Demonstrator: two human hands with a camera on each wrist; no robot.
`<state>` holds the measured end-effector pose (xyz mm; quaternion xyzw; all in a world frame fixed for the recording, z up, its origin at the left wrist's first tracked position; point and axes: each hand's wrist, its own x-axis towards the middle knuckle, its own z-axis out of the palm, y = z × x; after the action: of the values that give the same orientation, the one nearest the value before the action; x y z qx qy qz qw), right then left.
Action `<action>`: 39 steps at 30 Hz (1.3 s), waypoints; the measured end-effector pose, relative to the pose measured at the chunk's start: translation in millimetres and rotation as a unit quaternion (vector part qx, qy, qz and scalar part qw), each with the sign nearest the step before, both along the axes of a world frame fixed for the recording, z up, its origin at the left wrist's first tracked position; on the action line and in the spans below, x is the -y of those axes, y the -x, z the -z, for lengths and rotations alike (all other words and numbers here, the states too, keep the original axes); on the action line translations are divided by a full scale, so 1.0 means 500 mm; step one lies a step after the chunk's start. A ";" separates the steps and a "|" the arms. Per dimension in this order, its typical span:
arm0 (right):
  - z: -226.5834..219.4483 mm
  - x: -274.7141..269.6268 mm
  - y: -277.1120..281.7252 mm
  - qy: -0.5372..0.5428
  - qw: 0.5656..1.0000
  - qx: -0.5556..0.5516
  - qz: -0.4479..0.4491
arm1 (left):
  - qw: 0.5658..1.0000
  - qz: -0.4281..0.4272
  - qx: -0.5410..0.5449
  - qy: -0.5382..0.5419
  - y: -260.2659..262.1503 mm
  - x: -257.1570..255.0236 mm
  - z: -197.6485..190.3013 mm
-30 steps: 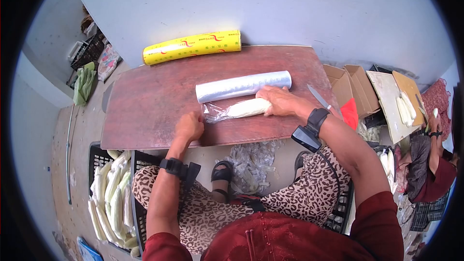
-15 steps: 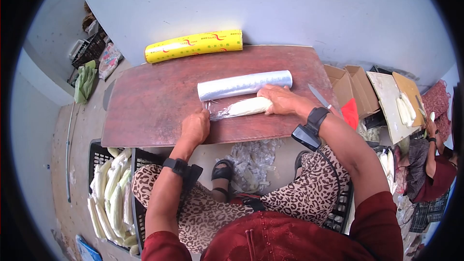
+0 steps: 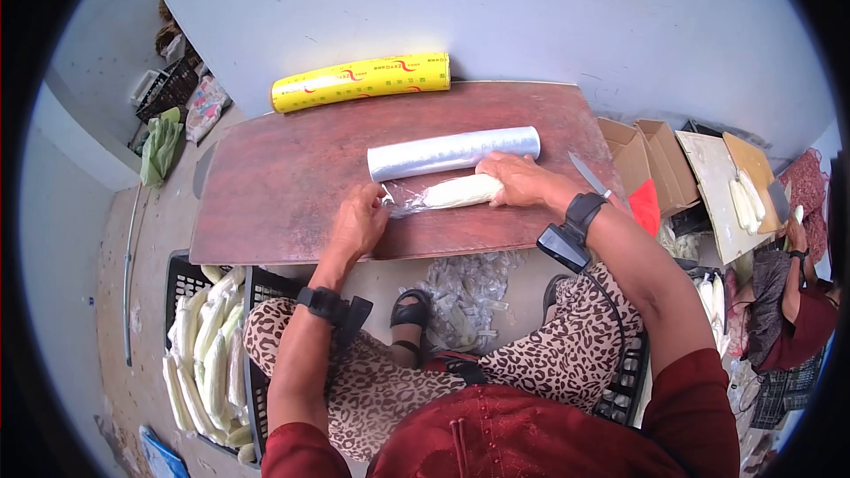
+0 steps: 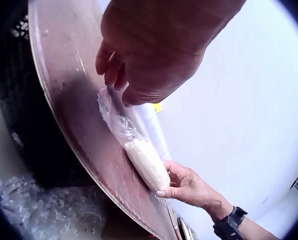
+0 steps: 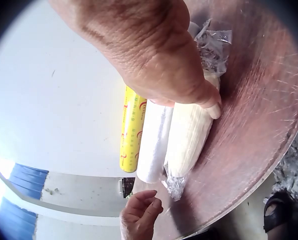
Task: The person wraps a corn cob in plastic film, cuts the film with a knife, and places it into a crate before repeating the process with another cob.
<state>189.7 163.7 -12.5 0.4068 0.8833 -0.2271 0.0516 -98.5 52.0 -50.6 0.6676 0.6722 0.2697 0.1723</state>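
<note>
A pale, husked corn cob [image 3: 463, 191] lies wrapped in clear film on the red-brown table, its long axis beside a clear film roll [image 3: 453, 153]. The right hand [image 3: 522, 181] grips the cob's right end; in the left wrist view the thumb of this right hand [image 4: 191, 188] is on its near side. At the other end, loose crumpled film [image 4: 120, 122] sticks out. Beside that film is the left hand [image 3: 358, 219], its fingers loosely bent. A narrow gap separates the left hand [image 5: 140, 216] from the film end [image 5: 175, 189] in the right wrist view.
A yellow printed roll [image 3: 361, 82] lies at the table's back edge by the wall. Right of the film roll is a knife [image 3: 589, 174]. A black crate of corn [image 3: 208, 350] stands at lower left, and another person [image 3: 797, 301] works at far right.
The left hand was closed at the film's end and has loosened, with its fingers raised a little. The right hand stays on the cob.
</note>
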 end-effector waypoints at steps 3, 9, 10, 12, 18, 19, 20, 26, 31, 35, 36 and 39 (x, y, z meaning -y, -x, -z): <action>-0.011 0.002 0.005 0.018 1.000 0.023 0.006 | 0.999 0.039 0.007 0.003 -0.021 -0.006 0.021; -0.010 0.006 0.004 0.013 1.000 0.014 0.008 | 0.998 0.058 0.029 0.020 -0.021 -0.022 0.023; -0.010 0.006 0.003 0.015 1.000 0.018 0.007 | 0.996 0.060 0.058 0.026 -0.019 -0.022 0.019; -0.012 0.004 0.004 0.018 1.000 0.023 0.004 | 0.993 0.055 0.101 0.030 -0.016 -0.019 0.014; -0.012 0.005 0.007 0.021 0.999 0.035 0.012 | 0.971 0.060 0.227 0.044 -0.002 -0.017 0.009; -0.013 0.006 0.007 0.021 0.999 0.037 0.013 | 0.962 0.059 0.261 0.055 0.002 -0.022 0.017; -0.013 0.007 0.007 0.021 0.999 0.038 0.014 | 0.952 0.057 0.294 0.065 0.005 -0.025 0.024; -0.013 0.009 0.006 0.015 0.999 0.036 0.016 | 0.990 -0.016 0.140 0.000 0.026 -0.036 0.045; -0.018 0.010 0.006 0.019 0.999 0.029 0.013 | 0.993 -0.008 0.113 0.022 0.004 -0.013 -0.004; -0.018 0.009 0.009 0.020 0.999 0.037 0.012 | 0.992 0.048 0.104 0.043 -0.012 -0.013 0.019; -0.019 0.008 0.010 0.020 0.999 0.041 0.012 | 0.993 0.053 0.100 0.037 -0.012 -0.016 0.023; -0.018 0.011 0.007 0.027 0.999 0.032 0.018 | 0.991 0.063 0.122 -0.001 0.000 -0.028 0.025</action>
<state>186.0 158.1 -3.5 0.4286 0.8672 -0.2383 0.0863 -98.7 66.0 -63.0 0.6707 0.6030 0.3381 0.2689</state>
